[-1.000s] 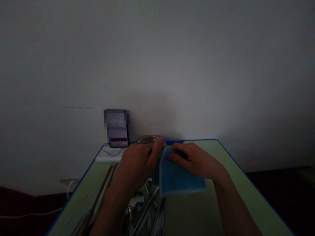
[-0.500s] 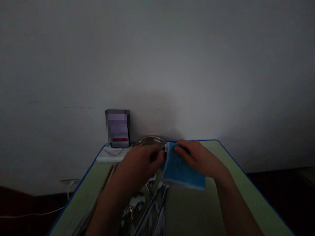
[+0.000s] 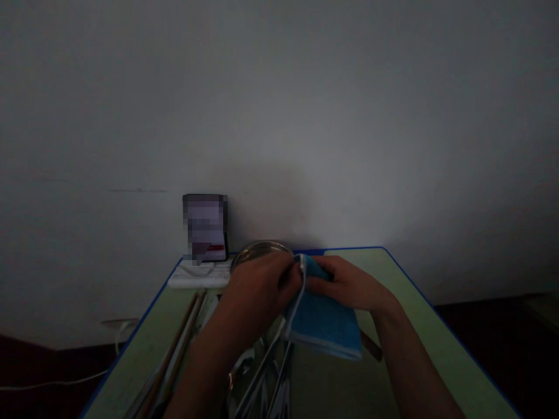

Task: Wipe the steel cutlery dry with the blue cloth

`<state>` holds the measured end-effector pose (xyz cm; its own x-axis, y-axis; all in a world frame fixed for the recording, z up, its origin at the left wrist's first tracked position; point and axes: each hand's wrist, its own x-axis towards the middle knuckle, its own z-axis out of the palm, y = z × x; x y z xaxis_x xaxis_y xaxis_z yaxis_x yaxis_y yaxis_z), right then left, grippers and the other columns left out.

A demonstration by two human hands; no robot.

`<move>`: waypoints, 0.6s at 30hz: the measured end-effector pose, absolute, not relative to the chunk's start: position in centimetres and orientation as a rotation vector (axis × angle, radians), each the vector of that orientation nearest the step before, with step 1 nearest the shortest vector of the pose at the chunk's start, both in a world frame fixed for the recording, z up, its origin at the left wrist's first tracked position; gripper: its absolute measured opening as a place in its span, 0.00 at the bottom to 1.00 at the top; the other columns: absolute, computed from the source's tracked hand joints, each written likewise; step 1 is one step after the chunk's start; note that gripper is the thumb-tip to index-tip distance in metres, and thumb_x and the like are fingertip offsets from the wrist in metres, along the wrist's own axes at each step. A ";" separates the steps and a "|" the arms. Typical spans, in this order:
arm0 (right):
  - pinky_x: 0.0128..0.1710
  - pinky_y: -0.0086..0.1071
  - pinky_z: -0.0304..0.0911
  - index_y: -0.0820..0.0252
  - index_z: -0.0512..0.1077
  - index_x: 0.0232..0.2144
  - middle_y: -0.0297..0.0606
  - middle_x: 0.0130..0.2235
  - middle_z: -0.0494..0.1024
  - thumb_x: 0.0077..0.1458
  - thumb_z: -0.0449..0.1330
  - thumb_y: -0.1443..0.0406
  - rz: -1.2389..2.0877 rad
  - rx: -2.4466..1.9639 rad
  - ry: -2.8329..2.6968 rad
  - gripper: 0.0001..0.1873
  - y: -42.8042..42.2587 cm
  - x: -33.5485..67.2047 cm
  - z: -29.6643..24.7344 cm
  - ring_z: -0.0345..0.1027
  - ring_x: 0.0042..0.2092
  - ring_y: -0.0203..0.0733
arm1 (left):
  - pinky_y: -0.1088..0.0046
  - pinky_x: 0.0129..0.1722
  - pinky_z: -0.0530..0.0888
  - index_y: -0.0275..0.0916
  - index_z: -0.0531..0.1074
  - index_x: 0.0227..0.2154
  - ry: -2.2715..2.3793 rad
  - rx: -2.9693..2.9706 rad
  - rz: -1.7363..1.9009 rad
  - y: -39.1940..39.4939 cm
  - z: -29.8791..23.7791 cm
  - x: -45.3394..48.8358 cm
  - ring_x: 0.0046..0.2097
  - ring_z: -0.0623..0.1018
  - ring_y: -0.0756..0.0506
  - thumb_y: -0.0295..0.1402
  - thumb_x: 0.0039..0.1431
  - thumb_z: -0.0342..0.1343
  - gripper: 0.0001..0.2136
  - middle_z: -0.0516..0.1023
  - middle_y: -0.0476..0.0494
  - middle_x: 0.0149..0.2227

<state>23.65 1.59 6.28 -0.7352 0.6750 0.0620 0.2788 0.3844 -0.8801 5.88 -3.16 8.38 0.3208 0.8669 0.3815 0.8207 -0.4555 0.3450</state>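
Observation:
My right hand [image 3: 349, 286] pinches the top of a folded blue cloth [image 3: 324, 323] that hangs over the green table [image 3: 414, 326]. My left hand [image 3: 257, 291] is closed beside it, its fingertips touching the cloth's left edge, where a thin pale strip, perhaps a utensil's handle, shows. Several metal spoons and other cutlery [image 3: 262, 378] lie below the hands. Behind my left hand sits a round metal bowl [image 3: 257, 251].
A phone [image 3: 205, 228] stands upright on a white power strip [image 3: 198, 274] at the table's far left corner. Long chopsticks [image 3: 174, 349] lie along the left side. The table has a blue rim and stands against a pale wall.
Both hands have drawn closer together at the cloth's top edge, and the cloth has turned and dropped slightly towards me.

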 end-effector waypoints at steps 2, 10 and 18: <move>0.34 0.30 0.63 0.57 0.71 0.41 0.33 0.35 0.75 0.55 0.55 0.57 1.349 -0.836 -2.204 0.14 1.4 23.5 6.2 0.67 0.35 0.37 | 0.75 0.25 0.62 0.38 0.66 0.25 1.598 2.511 0.819 -3.0 8.3 5.8 0.26 0.70 0.50 0.33 0.59 0.44 0.10 0.72 0.49 0.25; 0.35 0.30 0.63 0.60 0.68 0.40 0.35 0.37 0.74 0.58 0.51 0.57 1.297 -0.848 -2.356 0.14 0.8 23.7 7.3 0.67 0.35 0.36 | 0.75 0.24 0.61 0.40 0.62 0.21 1.906 2.428 1.167 -2.6 8.4 2.6 0.23 0.66 0.52 0.33 0.58 0.45 0.10 0.67 0.52 0.21; 0.39 0.34 0.63 0.57 0.70 0.35 0.33 0.35 0.75 0.58 0.50 0.55 1.038 -1.003 -2.413 0.14 1.5 26.6 8.0 0.68 0.38 0.40 | 0.73 0.28 0.65 0.40 0.65 0.28 2.038 2.253 1.194 -3.0 9.0 0.2 0.27 0.72 0.48 0.39 0.60 0.43 0.11 0.71 0.48 0.26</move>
<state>26.63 1.51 7.98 -0.6984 0.7154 0.0221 0.4760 0.4874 -0.7320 0.21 -3.04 9.03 -0.0430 0.8138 0.5796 0.9033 -0.2162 0.3706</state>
